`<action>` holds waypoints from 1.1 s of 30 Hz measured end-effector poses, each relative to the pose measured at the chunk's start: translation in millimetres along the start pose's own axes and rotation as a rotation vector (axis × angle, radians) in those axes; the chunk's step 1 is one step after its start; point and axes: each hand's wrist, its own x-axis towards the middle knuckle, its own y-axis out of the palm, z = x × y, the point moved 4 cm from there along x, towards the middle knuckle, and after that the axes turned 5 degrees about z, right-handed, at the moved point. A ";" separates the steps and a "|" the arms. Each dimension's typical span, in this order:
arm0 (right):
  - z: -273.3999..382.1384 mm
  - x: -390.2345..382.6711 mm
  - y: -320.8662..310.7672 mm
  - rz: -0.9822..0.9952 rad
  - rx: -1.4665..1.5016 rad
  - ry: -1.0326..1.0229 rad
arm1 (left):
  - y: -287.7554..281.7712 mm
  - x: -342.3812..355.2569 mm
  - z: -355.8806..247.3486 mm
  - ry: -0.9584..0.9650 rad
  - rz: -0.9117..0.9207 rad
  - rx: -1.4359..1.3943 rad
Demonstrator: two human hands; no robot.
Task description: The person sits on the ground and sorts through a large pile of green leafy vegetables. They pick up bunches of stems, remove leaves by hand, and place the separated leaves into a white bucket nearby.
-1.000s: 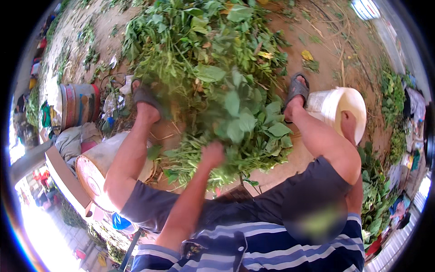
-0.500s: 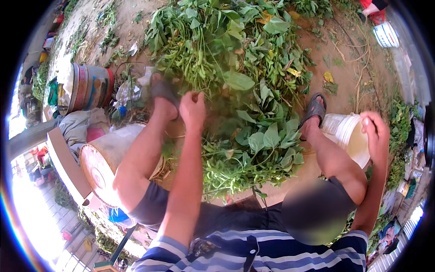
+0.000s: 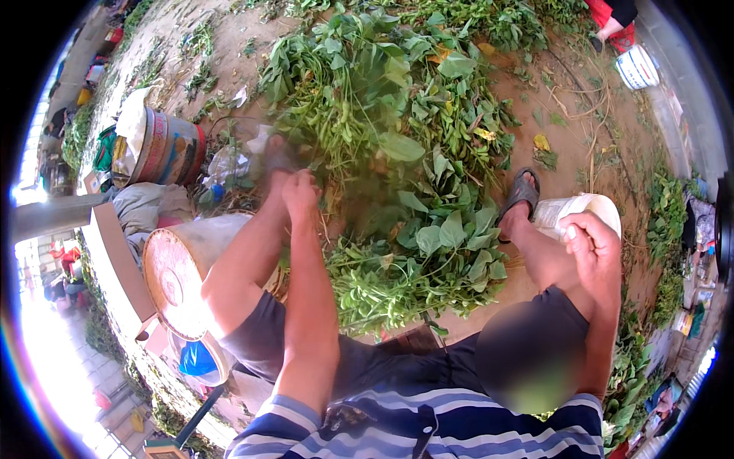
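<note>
A heap of uprooted soybean plants (image 3: 451,229) with green pods lies between my feet. My left hand (image 3: 300,193) is closed, its fingers curled together beside my left ankle at the heap's left edge. Whatever it may hold is too small to make out. My right hand (image 3: 592,241) is raised over my right knee, fingers bent in toward the thumb; its grip contents are hidden. Just behind it a white bucket (image 3: 608,208) lies tipped with its mouth toward me, partly covered by my hand and leg.
On the left lie a large whitish drum (image 3: 172,275), a cardboard piece (image 3: 115,256) and a grey cloth (image 3: 149,206). Farther off stands a multicoloured bucket (image 3: 168,149). Another white bucket (image 3: 638,67) is at the far right, near a person's leg (image 3: 613,27). A blurred round patch covers my lap's right side.
My right hand has moved left and inward, from the bucket's mouth to above my knee. My left hand has shifted slightly left and nearer, toward my ankle. The view has turned a little.
</note>
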 end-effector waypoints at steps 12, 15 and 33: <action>11.3 -15.9 55.8 0.125 -0.426 -0.145 | 38.6 2.9 53.4 -0.353 0.362 0.062; -1.2 -9.1 51.4 0.068 -0.350 -0.116 | 57.6 -21.9 22.6 -0.351 0.290 -0.519; -24.4 8.0 181.6 0.356 0.107 0.115 | 145.7 -224.4 -22.5 -0.333 0.700 -0.655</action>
